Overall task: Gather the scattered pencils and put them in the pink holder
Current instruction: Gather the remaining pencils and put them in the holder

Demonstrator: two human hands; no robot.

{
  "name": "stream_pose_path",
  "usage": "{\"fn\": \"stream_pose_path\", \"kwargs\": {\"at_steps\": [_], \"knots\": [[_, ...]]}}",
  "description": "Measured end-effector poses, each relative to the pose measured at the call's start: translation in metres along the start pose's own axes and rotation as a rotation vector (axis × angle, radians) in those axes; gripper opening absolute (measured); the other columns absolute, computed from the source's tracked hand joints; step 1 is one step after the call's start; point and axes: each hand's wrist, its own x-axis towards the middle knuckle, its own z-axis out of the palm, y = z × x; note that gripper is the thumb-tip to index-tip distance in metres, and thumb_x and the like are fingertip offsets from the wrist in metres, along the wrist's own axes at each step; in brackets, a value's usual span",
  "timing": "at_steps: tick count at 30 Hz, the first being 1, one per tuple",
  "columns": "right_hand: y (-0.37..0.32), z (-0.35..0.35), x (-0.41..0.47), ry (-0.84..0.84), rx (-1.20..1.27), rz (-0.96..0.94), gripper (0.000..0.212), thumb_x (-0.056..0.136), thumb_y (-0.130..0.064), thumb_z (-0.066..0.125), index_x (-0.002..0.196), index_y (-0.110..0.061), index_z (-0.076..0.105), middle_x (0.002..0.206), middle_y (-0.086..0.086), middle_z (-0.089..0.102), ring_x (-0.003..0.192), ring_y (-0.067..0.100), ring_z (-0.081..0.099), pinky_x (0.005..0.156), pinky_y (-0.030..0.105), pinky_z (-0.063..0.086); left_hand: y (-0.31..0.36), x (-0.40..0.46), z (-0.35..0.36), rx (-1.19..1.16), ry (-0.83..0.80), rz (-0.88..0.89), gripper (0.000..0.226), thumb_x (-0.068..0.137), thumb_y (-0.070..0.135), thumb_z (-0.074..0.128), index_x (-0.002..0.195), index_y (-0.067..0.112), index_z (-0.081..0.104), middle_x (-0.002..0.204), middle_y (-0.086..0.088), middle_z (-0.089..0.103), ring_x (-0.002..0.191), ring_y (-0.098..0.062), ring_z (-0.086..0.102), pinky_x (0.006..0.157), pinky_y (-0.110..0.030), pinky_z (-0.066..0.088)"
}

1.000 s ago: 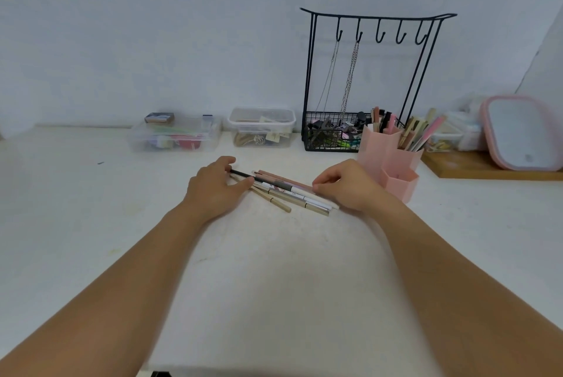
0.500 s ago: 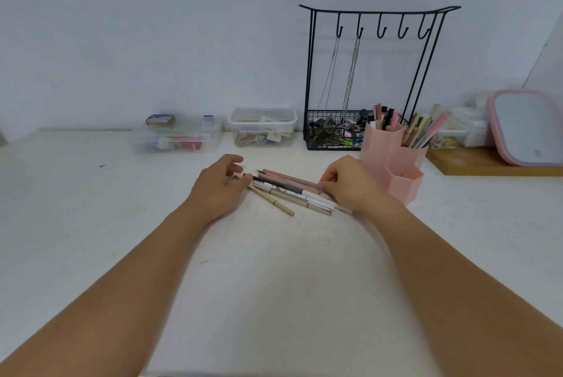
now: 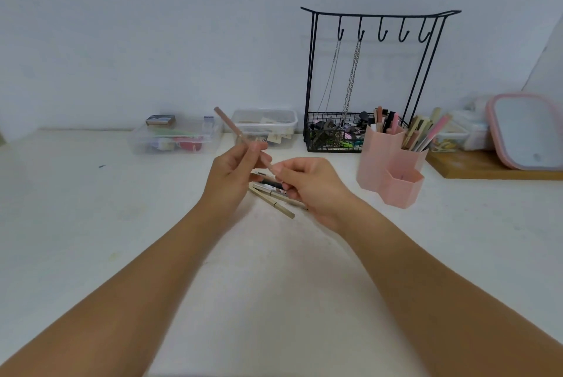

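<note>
A brown-pink pencil [image 3: 231,126] is lifted off the white table, tilted with its far end up and to the left. My left hand [image 3: 233,174] pinches its middle and my right hand [image 3: 307,186] pinches its lower end. Under both hands several more pencils [image 3: 274,201] lie in a loose bunch on the table, partly hidden by my fingers. The pink holder [image 3: 393,167], made of hexagonal cups, stands to the right of my right hand with several pens and pencils in its back cups.
A black wire rack [image 3: 374,78] with hooks, chains and a cluttered basket stands behind the holder. Two clear plastic boxes [image 3: 175,140] sit by the wall at the left. A pink-rimmed mirror [image 3: 527,131] leans on a wooden board at the far right.
Both hands rested on the bunch of pencils on the table before. Now they have risen, lifting one brown-pink pencil out of the bunch and tilting it upward.
</note>
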Motion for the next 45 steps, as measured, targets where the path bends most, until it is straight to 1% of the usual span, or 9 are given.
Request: {"fn": "stream_pose_path", "kwargs": {"at_steps": [5, 8, 12, 15, 18, 26, 36, 39, 45], "knots": [[0.011, 0.007, 0.001, -0.01, -0.092, -0.007, 0.01, 0.093, -0.011, 0.069, 0.085, -0.005, 0.073, 0.059, 0.003, 0.052, 0.052, 0.01, 0.042, 0.054, 0.024, 0.035, -0.003, 0.001, 0.0, -0.046, -0.027, -0.045, 0.032, 0.108, 0.023, 0.044, 0.09, 0.01, 0.067, 0.084, -0.007, 0.072, 0.074, -0.014, 0.07, 0.071, -0.025, 0.057], [0.009, 0.001, 0.002, -0.003, -0.239, -0.049, 0.013, 0.092, -0.017, 0.071, 0.084, -0.009, 0.075, 0.062, -0.001, 0.059, 0.05, 0.006, 0.047, 0.053, 0.018, 0.039, -0.002, 0.0, 0.0, -0.07, -0.029, -0.103, 0.037, 0.109, 0.023, 0.041, 0.08, 0.013, 0.06, 0.075, -0.004, 0.074, 0.07, -0.016, 0.071, 0.069, -0.028, 0.059], [-0.012, -0.039, 0.007, 0.063, -0.999, -0.166, 0.021, 0.093, -0.033, 0.068, 0.089, -0.015, 0.076, 0.084, -0.003, 0.071, 0.076, 0.01, 0.064, 0.072, 0.027, 0.052, -0.001, 0.003, -0.008, -0.058, 0.015, -0.194, 0.035, 0.111, 0.028, 0.037, 0.082, 0.015, 0.053, 0.056, 0.0, 0.052, 0.05, -0.018, 0.052, 0.045, -0.027, 0.043], [-0.031, -0.07, 0.002, -0.028, -1.315, 0.022, 0.02, 0.094, -0.032, 0.067, 0.091, -0.014, 0.076, 0.091, 0.004, 0.074, 0.084, 0.023, 0.068, 0.078, 0.034, 0.055, -0.003, 0.002, -0.01, -0.011, -0.043, -0.239, 0.034, 0.11, 0.033, 0.039, 0.082, 0.017, 0.052, 0.055, 0.004, 0.033, 0.047, -0.012, 0.025, 0.043, -0.021, 0.018], [-0.041, -0.08, -0.007, -0.127, -1.315, 0.153, 0.02, 0.093, -0.027, 0.069, 0.103, -0.01, 0.076, 0.098, 0.005, 0.073, 0.087, 0.022, 0.066, 0.075, 0.031, 0.051, -0.003, 0.001, -0.008, 0.019, -0.062, -0.232, 0.034, 0.109, 0.035, 0.041, 0.082, 0.015, 0.051, 0.052, 0.008, 0.032, 0.046, -0.01, 0.022, 0.039, -0.021, 0.018], [-0.04, -0.087, -0.008, -0.178, -1.259, 0.23, 0.008, 0.086, -0.018, 0.076, 0.094, -0.015, 0.077, 0.088, 0.004, 0.075, 0.085, 0.022, 0.072, 0.065, 0.026, 0.054, -0.004, 0.002, -0.007, 0.032, -0.106, -0.255, 0.037, 0.107, 0.039, 0.043, 0.08, 0.016, 0.054, 0.053, 0.007, 0.03, 0.045, -0.01, 0.017, 0.04, -0.019, 0.015], [-0.04, -0.088, -0.01, -0.183, -1.236, 0.237, 0.018, 0.086, -0.013, 0.077, 0.102, -0.006, 0.074, 0.086, 0.002, 0.07, 0.091, 0.025, 0.071, 0.08, 0.034, 0.06, -0.007, 0.005, -0.009, 0.026, -0.131, -0.283, 0.029, 0.106, 0.026, 0.045, 0.082, 0.017, 0.06, 0.059, -0.003, 0.032, 0.047, -0.015, 0.022, 0.044, -0.019, 0.016], [-0.045, -0.091, -0.011, -0.16, -1.101, 0.173, 0.006, 0.089, -0.012, 0.074, 0.094, -0.009, 0.072, 0.086, 0.007, 0.073, 0.072, 0.016, 0.068, 0.059, 0.023, 0.054, -0.005, 0.004, -0.008, 0.001, -0.128, -0.285, 0.03, 0.106, 0.024, 0.045, 0.083, 0.017, 0.062, 0.058, -0.004, 0.039, 0.044, -0.015, 0.032, 0.043, -0.02, 0.021], [-0.046, -0.057, -0.01, -0.095, -0.502, -0.048, 0.009, 0.09, -0.009, 0.071, 0.1, -0.007, 0.072, 0.083, 0.006, 0.075, 0.07, 0.011, 0.069, 0.062, 0.02, 0.054, 0.0, 0.003, -0.005, -0.123, -0.125, -0.276, 0.032, 0.11, 0.028, 0.039, 0.108, 0.012, 0.067, 0.074, -0.01, 0.068, 0.069, -0.025, 0.071, 0.048, -0.033, 0.055]]}}
